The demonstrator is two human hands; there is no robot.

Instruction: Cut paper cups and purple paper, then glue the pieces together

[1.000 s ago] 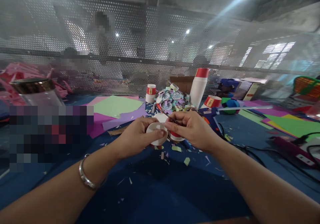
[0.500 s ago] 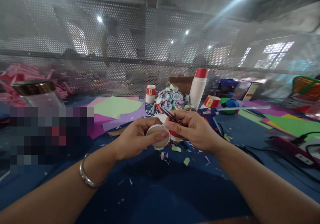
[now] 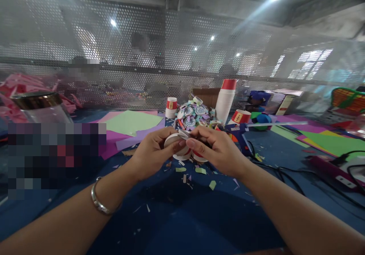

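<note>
Between my two hands is a round white paper piece (image 3: 171, 140), like a cup's base. My left hand (image 3: 155, 152) pinches it, thumb on the near face. My right hand (image 3: 218, 148) is closed at its right edge, with fingertips on a thin white flap (image 3: 184, 134). A dark object, partly hidden, lies under my right fingers; I cannot make out its shape. Red and white paper cups (image 3: 199, 157) stand just below and behind my hands. Beyond them is a heap of cut paper pieces (image 3: 195, 112) with round grid-patterned discs.
A tall cup stack (image 3: 225, 101) and a blue glue gun (image 3: 240, 133) are behind on the right. Coloured sheets (image 3: 131, 122) lie left, near a lidded jar (image 3: 37, 101). Black cables and a purple power strip (image 3: 332, 171) are at right. Paper scraps dot the blue table (image 3: 171, 217).
The white round piece has turned and tilted between my hands. My right fingers have moved onto its edge, and the dark scissors-like tool seen earlier is now mostly hidden.
</note>
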